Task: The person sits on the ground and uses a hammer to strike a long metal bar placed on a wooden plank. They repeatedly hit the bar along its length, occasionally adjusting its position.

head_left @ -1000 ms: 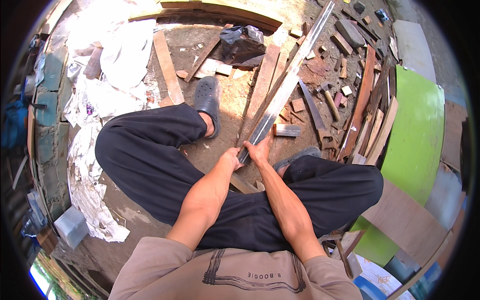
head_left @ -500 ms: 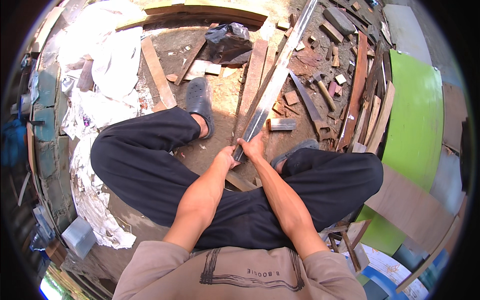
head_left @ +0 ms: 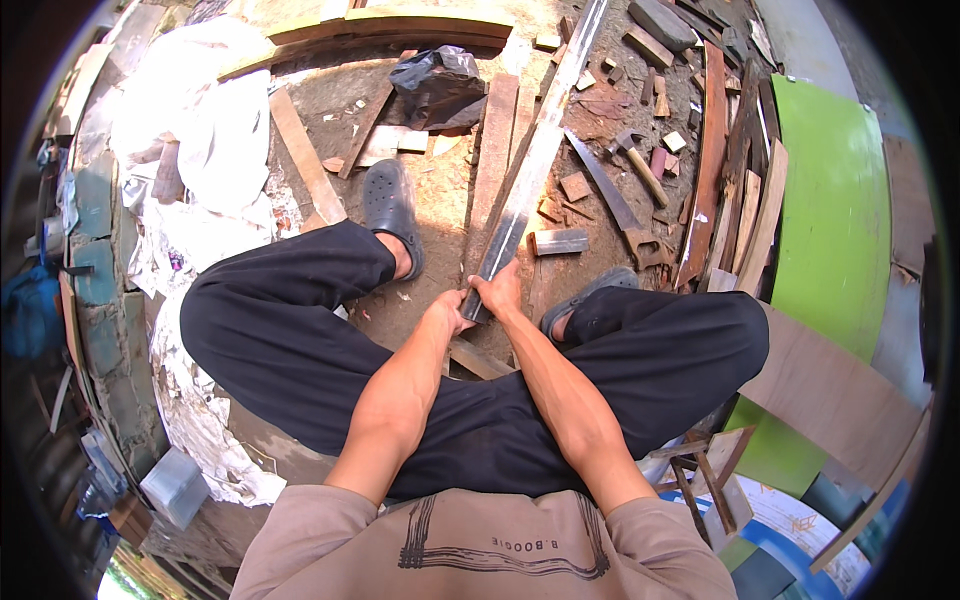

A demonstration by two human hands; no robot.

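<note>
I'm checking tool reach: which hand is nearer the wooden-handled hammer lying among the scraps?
Right. The right hand grips the long metal strip on the side toward the wooden-handled hammer; the left hand is farther.

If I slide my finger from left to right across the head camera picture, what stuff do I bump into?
White crumpled sheeting → black shoe → left hand → right hand, both gripping the long metal strip → hammer → reddish wooden plank → green board.

Your left hand (head_left: 447, 312) and right hand (head_left: 499, 292) grip the near end of a long grey metal strip (head_left: 530, 180) running toward one o'clock; a hammer (head_left: 632, 160) lies at two o'clock; a black plastic bag (head_left: 440, 88) sits at twelve.
</note>
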